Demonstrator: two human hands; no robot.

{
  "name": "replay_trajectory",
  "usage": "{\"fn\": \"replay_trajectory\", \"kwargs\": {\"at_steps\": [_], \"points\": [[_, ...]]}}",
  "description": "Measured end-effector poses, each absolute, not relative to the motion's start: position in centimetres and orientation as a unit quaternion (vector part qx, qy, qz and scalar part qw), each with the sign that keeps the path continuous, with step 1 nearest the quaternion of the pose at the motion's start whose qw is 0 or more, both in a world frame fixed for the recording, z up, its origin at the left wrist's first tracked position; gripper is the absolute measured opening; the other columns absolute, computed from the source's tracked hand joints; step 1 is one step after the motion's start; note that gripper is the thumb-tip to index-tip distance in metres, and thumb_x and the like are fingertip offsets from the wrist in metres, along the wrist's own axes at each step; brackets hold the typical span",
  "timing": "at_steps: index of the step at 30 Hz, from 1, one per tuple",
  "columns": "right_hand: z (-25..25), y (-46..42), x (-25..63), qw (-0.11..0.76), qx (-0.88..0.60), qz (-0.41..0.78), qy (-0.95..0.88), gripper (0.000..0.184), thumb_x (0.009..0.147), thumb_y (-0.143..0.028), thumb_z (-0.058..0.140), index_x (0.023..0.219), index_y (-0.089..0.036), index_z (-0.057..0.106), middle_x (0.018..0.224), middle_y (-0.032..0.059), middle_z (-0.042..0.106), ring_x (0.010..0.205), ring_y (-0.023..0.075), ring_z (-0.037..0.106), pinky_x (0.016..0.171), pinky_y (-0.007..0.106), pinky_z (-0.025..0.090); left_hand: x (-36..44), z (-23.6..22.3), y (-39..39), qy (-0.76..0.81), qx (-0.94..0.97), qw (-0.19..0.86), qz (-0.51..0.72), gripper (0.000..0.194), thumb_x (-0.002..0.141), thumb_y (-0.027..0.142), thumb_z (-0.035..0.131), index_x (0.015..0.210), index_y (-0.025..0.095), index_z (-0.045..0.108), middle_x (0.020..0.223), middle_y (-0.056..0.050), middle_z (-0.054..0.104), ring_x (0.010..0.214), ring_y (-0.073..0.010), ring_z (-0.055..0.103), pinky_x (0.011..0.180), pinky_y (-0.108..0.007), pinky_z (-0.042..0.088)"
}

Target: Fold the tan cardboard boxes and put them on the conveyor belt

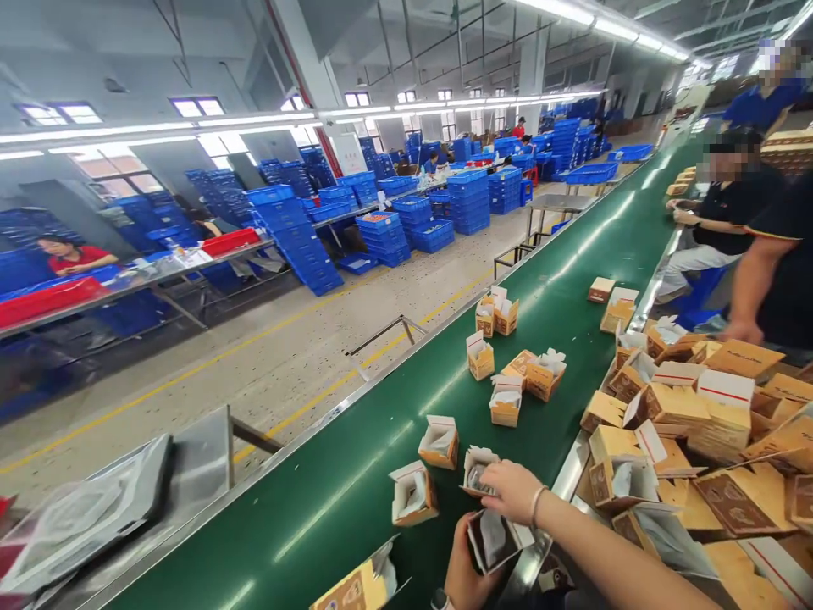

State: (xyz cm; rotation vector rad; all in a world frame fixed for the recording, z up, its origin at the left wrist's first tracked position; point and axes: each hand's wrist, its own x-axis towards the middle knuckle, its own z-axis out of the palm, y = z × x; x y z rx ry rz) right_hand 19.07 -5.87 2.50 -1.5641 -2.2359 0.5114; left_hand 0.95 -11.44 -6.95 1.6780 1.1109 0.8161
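Note:
My left hand (468,566) is wrapped round a small open carton (492,542) at the belt's near edge. The carton is tilted toward me, and a silver packet shows inside it. Just beyond, my right hand (516,490) is at the rim of a second open carton (473,468), which also has a silver packet in it. The fingers of that hand look closed over the carton's near right side, partly hiding it. Two more open cartons, one farther up (439,442) and one to the left (414,494), stand upright on the green belt (330,491).
A pile of tan cartons (686,407) lies along the right side, beyond the metal rail (575,470). Several cartons stand farther up the belt. A carton (356,589) lies at the bottom edge. Co-workers sit and stand at right. Stacked blue crates (470,203) fill the background.

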Motion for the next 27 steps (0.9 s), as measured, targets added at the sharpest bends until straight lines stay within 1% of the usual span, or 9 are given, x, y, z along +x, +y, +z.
{"fn": "replay_trajectory", "kwargs": {"at_steps": [3, 5, 9, 11, 14, 19, 21, 23, 27], "points": [[0.5, -8.7, 21.8, 0.416, -0.551, 0.159, -0.706, 0.041, 0.091, -0.042, 0.045, 0.123, -0.021, 0.059, 0.125, 0.0132, 0.060, 0.118, 0.0265, 0.057, 0.092, 0.041, 0.052, 0.4, -8.3, -11.2, 0.477, 0.696, 0.387, 0.373, 0.074, 0.065, 0.024, 0.075, 0.132, 0.013, 0.045, 0.138, -0.022, 0.050, 0.129, -0.0355, 0.050, 0.106, -0.051, 0.045], [-2.0, -11.4, 22.9, 0.485, -0.556, 0.139, -0.660, 0.050, 0.092, -0.051, 0.041, 0.128, -0.020, 0.055, 0.132, 0.0152, 0.055, 0.123, 0.0294, 0.053, 0.096, 0.046, 0.049, -0.2, -9.0, -11.1, 0.472, 0.727, 0.330, 0.374, 0.071, 0.068, 0.024, 0.072, 0.133, 0.016, 0.045, 0.143, -0.021, 0.045, 0.134, -0.0365, 0.043, 0.109, -0.056, 0.040], [-6.4, -15.2, 22.7, 0.473, -0.537, 0.169, -0.678, 0.064, 0.082, -0.065, 0.052, 0.129, -0.022, 0.055, 0.136, 0.0155, 0.051, 0.126, 0.0331, 0.049, 0.103, 0.051, 0.044, -0.4, -8.2, -10.3, 0.402, 0.795, 0.335, 0.307, 0.081, 0.066, 0.021, 0.074, 0.139, 0.017, 0.040, 0.146, -0.020, 0.043, 0.135, -0.0383, 0.041, 0.109, -0.061, 0.037], [-7.2, -15.2, 22.1, 0.449, -0.548, 0.198, -0.678, 0.071, 0.080, -0.062, 0.058, 0.136, -0.020, 0.048, 0.140, 0.0174, 0.048, 0.128, 0.0336, 0.048, 0.103, 0.050, 0.044, 0.2, -6.9, -9.4, 0.391, 0.791, 0.371, 0.290, 0.095, 0.061, 0.022, 0.078, 0.144, 0.016, 0.032, 0.149, -0.020, 0.038, 0.136, -0.0390, 0.040, 0.110, -0.060, 0.036], [-7.2, -13.5, 21.5, 0.428, -0.557, 0.220, -0.676, 0.075, 0.078, -0.054, 0.061, 0.141, -0.017, 0.041, 0.140, 0.0181, 0.047, 0.128, 0.0342, 0.048, 0.103, 0.050, 0.045, 1.3, -5.0, -7.4, 0.400, 0.763, 0.427, 0.276, 0.093, 0.062, 0.021, 0.079, 0.143, 0.016, 0.034, 0.146, -0.019, 0.043, 0.134, -0.0363, 0.043, 0.111, -0.057, 0.035], [-7.2, -12.3, 21.4, 0.494, -0.606, 0.135, -0.609, 0.041, 0.087, -0.042, 0.054, 0.122, -0.020, 0.055, 0.127, 0.0173, 0.057, 0.115, 0.0300, 0.059, 0.087, 0.045, 0.056, 2.3, -4.6, -6.5, 0.441, 0.753, 0.390, 0.292, 0.086, 0.045, 0.034, 0.091, 0.120, 0.011, 0.057, 0.119, -0.018, 0.061, 0.110, -0.0352, 0.058, 0.098, -0.052, 0.048], [-7.6, -13.1, 21.6, 0.511, -0.608, 0.098, -0.600, 0.023, 0.090, -0.037, 0.050, 0.103, -0.022, 0.062, 0.112, 0.0149, 0.064, 0.103, 0.0271, 0.065, 0.078, 0.040, 0.060, 2.1, -5.8, -7.3, 0.442, 0.772, 0.338, 0.308, 0.065, 0.052, 0.042, 0.087, 0.105, 0.012, 0.064, 0.103, -0.015, 0.066, 0.096, -0.0310, 0.063, 0.086, -0.046, 0.054], [-8.2, -14.0, 22.2, 0.494, -0.588, 0.092, -0.634, 0.022, 0.093, -0.031, 0.044, 0.091, -0.024, 0.065, 0.100, 0.0109, 0.068, 0.095, 0.0242, 0.068, 0.078, 0.038, 0.061, 1.7, -7.6, -8.1, 0.391, 0.814, 0.258, 0.342, 0.056, 0.061, 0.048, 0.080, 0.104, 0.014, 0.067, 0.104, -0.016, 0.068, 0.097, -0.0316, 0.065, 0.084, -0.044, 0.055], [-9.8, -15.3, 23.6, 0.428, -0.545, 0.044, -0.720, 0.032, 0.093, -0.027, 0.039, 0.103, -0.029, 0.069, 0.105, 0.0077, 0.071, 0.110, 0.0265, 0.064, 0.086, 0.043, 0.058, 1.4, -10.5, -8.0, 0.276, 0.873, 0.125, 0.382, 0.055, 0.080, 0.052, 0.061, 0.126, 0.022, 0.058, 0.118, -0.016, 0.067, 0.113, -0.0333, 0.062, 0.085, -0.043, 0.053]]}}
